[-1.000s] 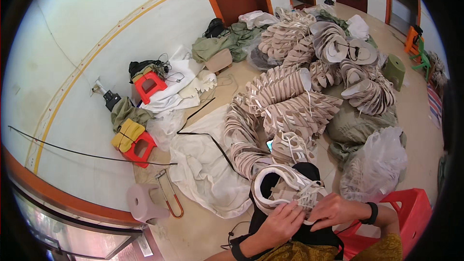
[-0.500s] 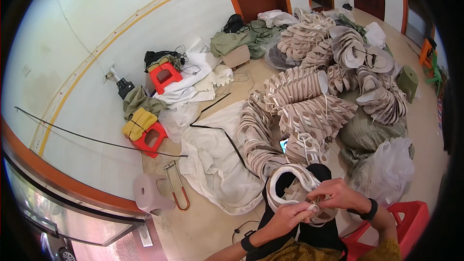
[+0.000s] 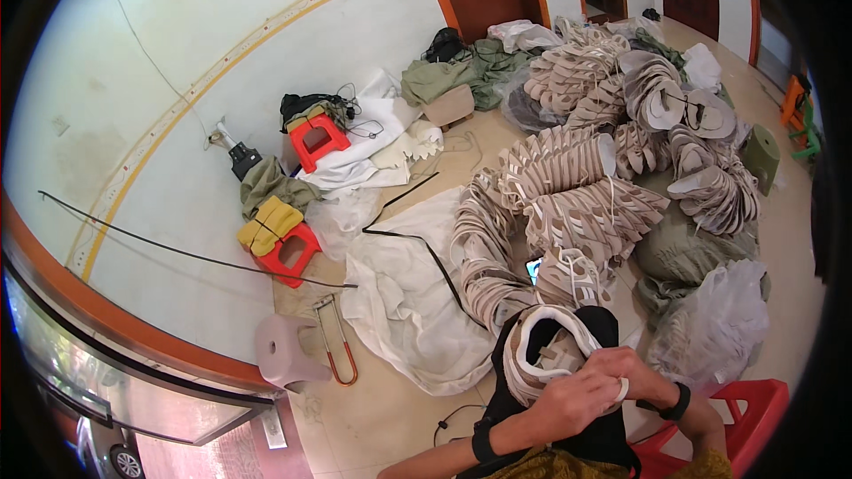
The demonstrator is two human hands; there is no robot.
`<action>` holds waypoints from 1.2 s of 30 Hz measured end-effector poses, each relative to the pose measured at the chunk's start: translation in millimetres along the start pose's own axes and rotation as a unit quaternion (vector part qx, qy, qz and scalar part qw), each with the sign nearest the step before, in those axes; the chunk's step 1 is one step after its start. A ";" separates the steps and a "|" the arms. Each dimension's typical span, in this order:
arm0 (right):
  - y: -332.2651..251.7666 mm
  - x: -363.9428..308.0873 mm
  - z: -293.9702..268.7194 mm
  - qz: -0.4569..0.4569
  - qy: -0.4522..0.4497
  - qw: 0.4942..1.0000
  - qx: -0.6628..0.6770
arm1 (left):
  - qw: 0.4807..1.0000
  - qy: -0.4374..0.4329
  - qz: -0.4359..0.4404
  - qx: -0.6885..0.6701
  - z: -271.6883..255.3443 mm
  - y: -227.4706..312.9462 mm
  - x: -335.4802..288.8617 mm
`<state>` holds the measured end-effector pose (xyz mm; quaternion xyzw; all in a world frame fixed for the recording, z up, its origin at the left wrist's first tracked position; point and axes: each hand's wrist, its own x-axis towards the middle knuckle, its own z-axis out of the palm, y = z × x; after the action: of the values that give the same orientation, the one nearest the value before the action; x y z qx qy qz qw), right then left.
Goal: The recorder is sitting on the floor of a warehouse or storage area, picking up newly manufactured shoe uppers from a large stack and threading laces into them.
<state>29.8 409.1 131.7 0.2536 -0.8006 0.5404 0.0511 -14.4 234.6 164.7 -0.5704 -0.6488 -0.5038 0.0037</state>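
Left hand: the left hand (image 3: 568, 404) is over the front of the shoe, right up against the other hand, its fingers bent in and close together; I cannot tell what the tips pinch.
Right hand: the right hand (image 3: 628, 371) is beside it, knuckles up; most of its fingers are hidden, so I cannot tell how they close.
White strip: a small white loop (image 3: 623, 388) shows where the hands meet.
Shoe: the tan and white shoe (image 3: 557, 357) sits on the person's dark lap, its wide hole facing up, its front under the hands.
Shoe rows: just past the knees, long rows of tan shoe parts (image 3: 595, 217) lie packed side by side.
Phone: a lit phone (image 3: 533, 270) is next to those rows.
Floor, left: a white cloth (image 3: 399, 306) lies crumpled, near a pink stool (image 3: 282, 355).
Floor, right: a see-through bag (image 3: 714, 324) stands near a red seat (image 3: 756, 426).
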 end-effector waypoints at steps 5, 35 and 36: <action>7.0 -5.7 10.9 -0.014 0.007 0.997 -0.077 | 0.997 -0.017 0.050 0.049 -4.9 1.7 3.9; -87.5 -37.5 -53.2 -0.180 -0.224 0.888 0.359 | 0.975 0.021 -0.159 0.152 -36.3 -46.3 -29.0; -86.9 -42.3 -57.9 -0.197 -0.228 0.882 0.362 | 0.975 0.025 -0.162 0.152 -35.4 -46.1 -27.5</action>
<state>95.4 450.5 213.4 0.5230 -0.4720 0.6990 -0.1231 -59.3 198.3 136.3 -0.4376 -0.8013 -0.4072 0.0250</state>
